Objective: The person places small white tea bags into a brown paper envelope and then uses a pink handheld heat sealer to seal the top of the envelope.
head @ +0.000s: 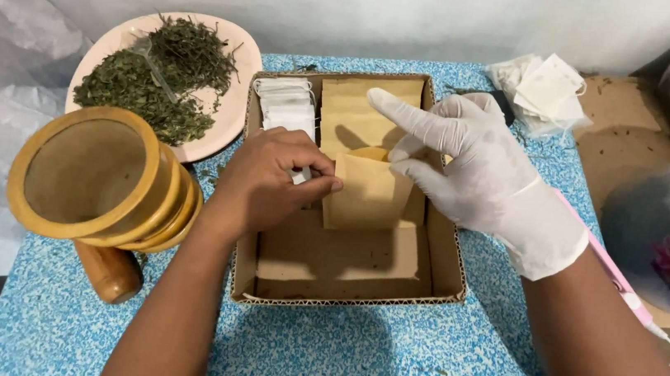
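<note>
1. A person works over a shallow cardboard box (pixel 443 262) set on a blue speckled table (pixel 383 359), both hands inside the box.
2. The bare left hand (pixel 270 177) is pinched shut on a small white tea bag (pixel 301 174) near the box's middle, thumb and fingertips closed on its edge.
3. The right hand (pixel 478 166), in a white glove, grips the top edge of a tan paper pouch (pixel 367 196) between thumb and lower fingers, the forefinger stretched out straight above it; the pouch stands in the middle of the box, just right of the tea bag, and its mouth looks slightly open.
4. The step in hand appears to be filling: the tea bag sits at the pouch's left edge, not yet inside.
5. The next move seems to call for the pouch mouth to be held wider and the tea bag tilted over its rim, with a light grip so the thin paper does not crumple.
6. At the back of the box lie a row of white tea bags (pixel 284 101) and a stack of tan pouches (pixel 360 104).
7. Left of the box stand a pink plate (pixel 231 115) of dried green herbs (pixel 156 78) and a wooden sieve (pixel 96 175); behind its right corner lies a pile of white bags (pixel 544 90).
</note>
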